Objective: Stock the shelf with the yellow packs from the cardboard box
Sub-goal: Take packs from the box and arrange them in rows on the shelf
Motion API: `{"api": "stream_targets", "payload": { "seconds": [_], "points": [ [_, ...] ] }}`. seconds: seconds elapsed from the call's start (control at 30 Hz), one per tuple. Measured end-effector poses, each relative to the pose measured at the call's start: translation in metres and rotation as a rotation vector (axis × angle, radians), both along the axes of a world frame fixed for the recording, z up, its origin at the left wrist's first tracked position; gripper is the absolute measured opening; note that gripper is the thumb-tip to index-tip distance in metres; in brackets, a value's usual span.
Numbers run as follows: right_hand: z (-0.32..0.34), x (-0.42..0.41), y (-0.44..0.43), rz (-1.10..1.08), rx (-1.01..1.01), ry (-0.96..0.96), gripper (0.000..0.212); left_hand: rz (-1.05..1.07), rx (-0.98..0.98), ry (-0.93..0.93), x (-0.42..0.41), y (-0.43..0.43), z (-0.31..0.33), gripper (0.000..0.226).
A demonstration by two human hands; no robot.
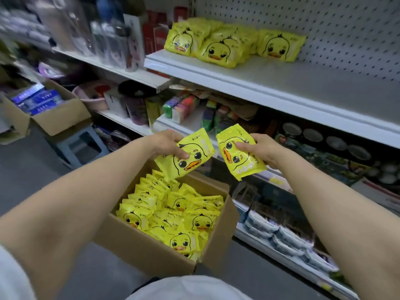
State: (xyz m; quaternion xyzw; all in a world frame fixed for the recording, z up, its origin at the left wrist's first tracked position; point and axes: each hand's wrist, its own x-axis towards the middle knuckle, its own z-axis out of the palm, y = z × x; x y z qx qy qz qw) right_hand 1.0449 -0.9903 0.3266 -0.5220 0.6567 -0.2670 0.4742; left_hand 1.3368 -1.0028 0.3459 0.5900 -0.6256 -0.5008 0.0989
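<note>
1. Head view: the left hand [167, 144] grips the left pack [190, 161], thumb pressed on the printed duck face and fingers hidden behind it.
2. The right hand [259, 148] grips the right pack [238, 156], thumb on the face and fingers curled round its right edge.
3. Both packs are held tilted above the far rim of the cardboard box [151, 250], with a narrow gap between them. They are level with the front lip of a lower shelf of sponges and well below the target shelf [281, 83].
4. The cardboard box stands open on the floor, just in front of the person. The loose packs [173, 211] fill it nearly to the rim, upright in rows at the left and jumbled at the right.
5. The shelved packs [216, 48] sit at the left end of the shelf, touching one another. To their right the white board is bare to the picture's edge, backed by pegboard [324, 29].
6. Count: two packs in hand, one per hand. Three duck faces front the shelf, with more packs behind them, so their number cannot be told. Those in the box are too many to count.
7. A second box [60, 118] rests on a stool [80, 146] at the left, well apart.
</note>
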Motion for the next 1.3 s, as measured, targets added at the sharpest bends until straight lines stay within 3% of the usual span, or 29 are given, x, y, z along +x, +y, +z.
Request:
{"api": "stream_targets", "payload": {
  "seconds": [0.2, 0.4, 0.57, 0.87, 1.07, 1.13, 1.23, 1.3],
  "points": [
    [0.04, -0.006, -0.015, -0.164, -0.088, -0.061, 0.034, -0.159, -0.031, 0.003, -0.002, -0.059, 0.048, 0.027],
    [0.069, 0.001, -0.028, -0.288, -0.265, -0.051, 0.04, -0.297, -0.213, -0.028, -0.008, -0.109, 0.093, 0.022],
    [0.095, 0.008, -0.032, -0.401, -0.331, -0.029, 0.035, -0.348, -0.246, 0.029, -0.024, -0.138, 0.108, 0.022],
    [0.146, -0.028, -0.074, -0.399, -0.43, 0.047, 0.036, -0.391, -0.327, 0.112, -0.057, -0.174, 0.136, 0.035],
    [0.174, -0.075, -0.104, -0.416, -0.489, 0.178, 0.041, -0.408, -0.382, 0.065, -0.094, -0.201, 0.165, 0.032],
    [0.178, -0.095, -0.109, -0.439, -0.525, 0.196, 0.041, -0.447, -0.442, -0.023, -0.114, -0.211, 0.172, 0.044],
    [0.182, -0.125, -0.111, -0.429, -0.541, 0.309, 0.037, -0.511, -0.633, -0.341, -0.149, -0.227, 0.18, 0.076],
    [0.182, -0.144, -0.112, -0.415, -0.51, 0.422, 0.038, -0.6, -0.672, -0.464, -0.174, -0.238, 0.178, 0.082]
  ]
}}
